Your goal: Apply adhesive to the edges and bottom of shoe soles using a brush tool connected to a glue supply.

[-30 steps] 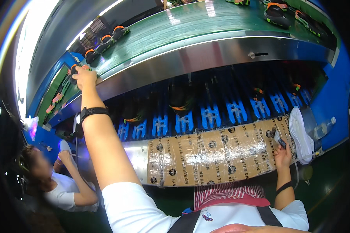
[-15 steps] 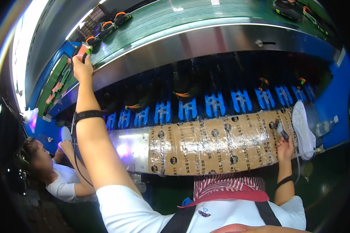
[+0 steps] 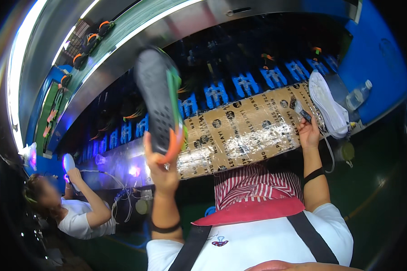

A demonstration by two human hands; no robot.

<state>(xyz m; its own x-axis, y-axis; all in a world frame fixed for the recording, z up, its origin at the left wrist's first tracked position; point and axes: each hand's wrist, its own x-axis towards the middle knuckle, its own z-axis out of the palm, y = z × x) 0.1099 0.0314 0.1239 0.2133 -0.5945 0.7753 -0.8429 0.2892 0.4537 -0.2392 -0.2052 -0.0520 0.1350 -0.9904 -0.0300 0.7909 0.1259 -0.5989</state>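
Covering much of the metal bench [image 3: 142,159], brown printed cardboard [image 3: 244,126] lies under clear film that throws back white glare. A white sole [image 3: 323,101] rests at its right end, and just beyond that stands a clear bottle [image 3: 359,95] near a blue panel [image 3: 371,45]. Behind the bench, a row of blue stands [image 3: 245,84] runs along a dark recess, below a broad metal edge. At upper left, a green belt [image 3: 131,20] carries dark shoes [image 3: 92,44] with orange trim, and a bright lamp [image 3: 20,58] runs down that side. A co-worker [image 3: 83,221] in white is at the bench's left end, holding a pale sole [image 3: 69,163] in a purple glow. The left hand [image 3: 164,175] grips a dark shoe [image 3: 157,99] by its orange end, fingers closed on it, holding it raised in front of the cardboard's left edge. The right hand [image 3: 309,134], near the white sole, has its fingers curled around a small dark tool [image 3: 305,115], whose exact kind is hard to make out. The raised shoe is slightly blurred and hides some stands and part of the metal edge. Shadow swallows the recess; the top of the frame cuts off the belt, and the black rim hides the room's far corners.
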